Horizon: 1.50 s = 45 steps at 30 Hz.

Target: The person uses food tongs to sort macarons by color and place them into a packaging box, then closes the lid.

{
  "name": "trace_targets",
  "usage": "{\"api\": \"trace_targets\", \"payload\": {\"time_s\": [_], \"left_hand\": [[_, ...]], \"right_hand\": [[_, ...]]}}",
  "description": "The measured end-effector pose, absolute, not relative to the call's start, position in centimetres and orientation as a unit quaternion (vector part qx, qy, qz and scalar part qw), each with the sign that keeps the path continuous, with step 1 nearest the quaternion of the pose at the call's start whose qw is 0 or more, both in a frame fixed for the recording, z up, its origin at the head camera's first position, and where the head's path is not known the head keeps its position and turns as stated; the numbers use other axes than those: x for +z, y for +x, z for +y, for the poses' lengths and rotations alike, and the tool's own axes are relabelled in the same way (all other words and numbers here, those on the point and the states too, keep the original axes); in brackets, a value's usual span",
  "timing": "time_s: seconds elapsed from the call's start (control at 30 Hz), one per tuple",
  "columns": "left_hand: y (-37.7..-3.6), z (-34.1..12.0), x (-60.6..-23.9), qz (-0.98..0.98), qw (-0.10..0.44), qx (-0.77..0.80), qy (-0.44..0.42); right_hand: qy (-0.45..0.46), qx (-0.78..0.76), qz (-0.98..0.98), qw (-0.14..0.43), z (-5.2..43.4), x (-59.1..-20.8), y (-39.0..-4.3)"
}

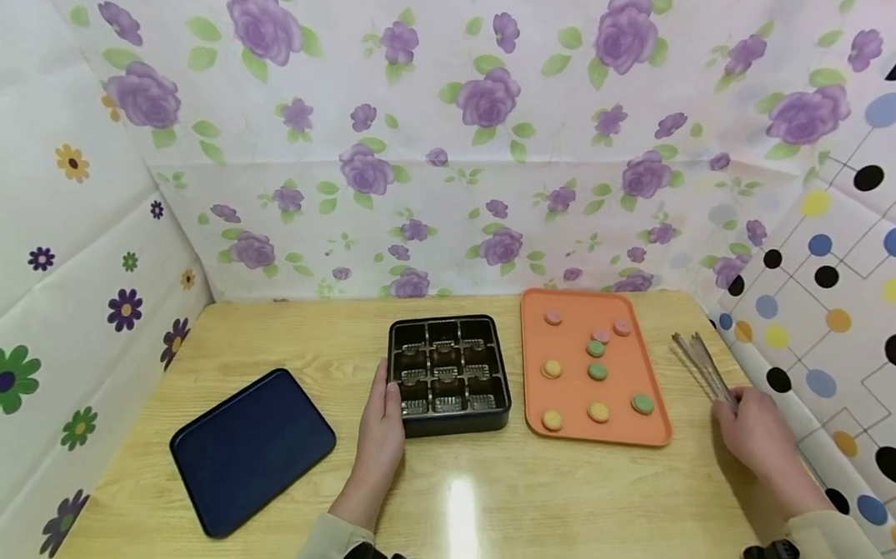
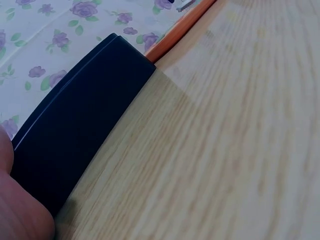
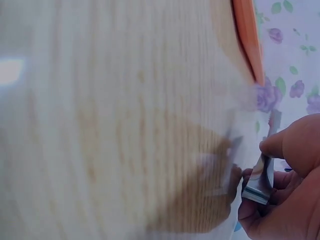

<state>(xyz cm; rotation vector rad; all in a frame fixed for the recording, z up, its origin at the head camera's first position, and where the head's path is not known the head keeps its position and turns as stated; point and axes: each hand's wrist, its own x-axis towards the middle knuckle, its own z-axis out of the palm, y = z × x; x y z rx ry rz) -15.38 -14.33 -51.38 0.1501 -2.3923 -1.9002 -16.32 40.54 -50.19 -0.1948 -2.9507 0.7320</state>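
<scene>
My left hand (image 1: 383,427) rests against the left side of a dark box (image 1: 457,423), its fingers laid straight along the wall and its thumb at the near corner. A clear plastic insert with several square compartments (image 1: 448,354) lines the box, and no macarons show in it. In the left wrist view the box's smooth dark wall (image 2: 85,120) stands on the table, the thumb at its end. My right hand (image 1: 760,435) grips metal tongs (image 1: 703,366) near their closed end, tips pointing away and spread apart. In the right wrist view, thumb and fingers pinch the tongs (image 3: 262,175).
Right of the box lies an orange tray (image 1: 581,319) holding pink macarons (image 1: 553,317), green macarons (image 1: 597,371) and yellow macarons (image 1: 598,412), spread about. A dark blue lid or shallow tray (image 1: 253,450) lies at the left. Patterned cloth (image 1: 435,221) encloses the wooden table (image 1: 558,501).
</scene>
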Motion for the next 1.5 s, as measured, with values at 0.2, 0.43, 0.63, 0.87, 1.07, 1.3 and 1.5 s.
{"api": "trace_targets", "payload": {"time_s": [0.2,0.43,0.63,0.87,1.07,1.3,1.5], "left_hand": [[-15.9,-14.4,-51.3,-0.782,0.045,-0.621,0.041],[-15.7,-14.4,-51.7,-0.779,0.047,-0.623,0.044],[-15.5,-14.2,-51.9,-0.782,0.046,-0.62,0.048],[-15.4,-14.2,-51.9,-0.779,0.048,-0.624,0.049],[-15.5,-14.4,-51.8,-0.774,0.048,-0.63,0.046],[-15.5,-14.6,-51.9,-0.772,0.052,-0.632,0.044],[-15.5,-14.7,-51.8,-0.771,0.055,-0.633,0.04]], "right_hand": [[-0.059,0.269,-0.96,0.043,40.3,-50.0,-16.1],[-0.039,0.32,-0.946,0.024,38.9,-48.8,-15.8],[-0.001,0.327,-0.945,0.025,36.9,-47.5,-15.8],[0.042,0.325,-0.944,0.038,34.7,-46.5,-15.3],[0.059,0.313,-0.947,0.034,33.4,-45.9,-14.7],[0.058,0.277,-0.959,0.029,32.5,-45.8,-14.4],[0.061,0.255,-0.965,0.021,31.8,-46.0,-14.0]]}}
